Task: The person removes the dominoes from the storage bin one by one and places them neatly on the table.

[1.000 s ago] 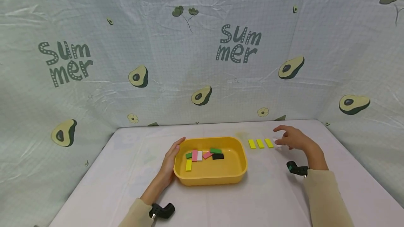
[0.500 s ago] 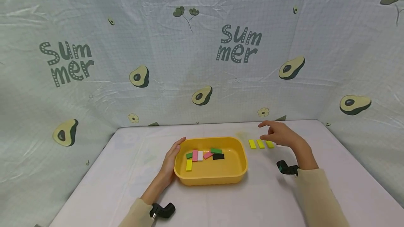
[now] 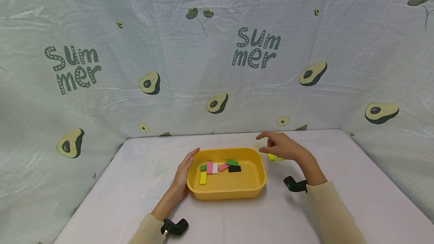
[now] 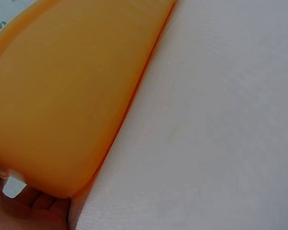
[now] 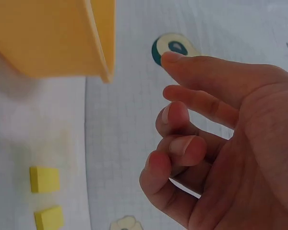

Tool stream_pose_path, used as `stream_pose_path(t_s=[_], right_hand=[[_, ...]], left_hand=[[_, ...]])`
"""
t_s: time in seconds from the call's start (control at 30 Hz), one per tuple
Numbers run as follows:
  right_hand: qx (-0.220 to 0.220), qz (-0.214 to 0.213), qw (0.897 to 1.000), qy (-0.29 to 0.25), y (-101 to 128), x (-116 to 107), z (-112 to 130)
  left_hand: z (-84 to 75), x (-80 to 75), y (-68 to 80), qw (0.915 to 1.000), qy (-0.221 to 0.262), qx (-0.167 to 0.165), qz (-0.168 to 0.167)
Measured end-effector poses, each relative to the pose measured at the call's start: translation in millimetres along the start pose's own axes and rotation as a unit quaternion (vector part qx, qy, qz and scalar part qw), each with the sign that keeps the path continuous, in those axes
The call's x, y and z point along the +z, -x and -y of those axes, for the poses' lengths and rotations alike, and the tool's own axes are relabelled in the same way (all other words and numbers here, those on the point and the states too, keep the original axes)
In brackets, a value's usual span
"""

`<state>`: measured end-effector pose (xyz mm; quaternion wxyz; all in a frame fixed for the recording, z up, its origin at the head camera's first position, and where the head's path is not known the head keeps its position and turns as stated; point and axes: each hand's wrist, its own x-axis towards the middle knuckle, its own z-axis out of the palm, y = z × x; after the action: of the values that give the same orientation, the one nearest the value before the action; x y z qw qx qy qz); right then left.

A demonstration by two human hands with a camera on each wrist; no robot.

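A yellow tray (image 3: 251,187) sits mid-table and holds several small blocks: green (image 3: 232,162), black (image 3: 234,168), pink (image 3: 209,167), white (image 3: 215,168) and yellow (image 3: 202,177). My left hand (image 3: 184,166) lies flat against the tray's left wall, fingers straight; the left wrist view shows that wall (image 4: 62,96) and my fingertips (image 4: 26,208) under its rim. My right hand (image 3: 271,144) hovers by the tray's far right corner with the index finger out and the other fingers loosely curled, holding nothing. Beneath it lie yellow blocks (image 3: 271,157), which also show in the right wrist view (image 5: 44,179), partly hidden.
The white table (image 3: 237,217) is walled on three sides by an avocado-print cloth (image 3: 217,67). Black wrist cameras sit on my left forearm (image 3: 174,227) and my right forearm (image 3: 295,184). The tray's corner (image 5: 98,43) is close to my right hand.
My right hand has moved left, from the right end of the row of yellow blocks to the tray's far right corner. The left hand and tray have stayed put.
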<state>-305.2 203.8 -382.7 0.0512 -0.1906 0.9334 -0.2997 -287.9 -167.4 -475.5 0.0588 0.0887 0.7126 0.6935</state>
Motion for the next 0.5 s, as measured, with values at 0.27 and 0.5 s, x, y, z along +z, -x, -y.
stream_pose_path(t_s=[0.27, 0.5], right_hand=[[-0.023, 0.012, 1.000, -0.004, -3.8, 10.6, 23.0], [-0.052, 0.028, 0.998, 0.000, -5.7, 20.6, 41.1]], left_hand=[[-0.3, -0.2, -1.3, 1.0000, 0.002, 0.003, 0.000], [0.6, 0.2, -1.7, 1.0000, -0.001, -0.002, -0.003]])
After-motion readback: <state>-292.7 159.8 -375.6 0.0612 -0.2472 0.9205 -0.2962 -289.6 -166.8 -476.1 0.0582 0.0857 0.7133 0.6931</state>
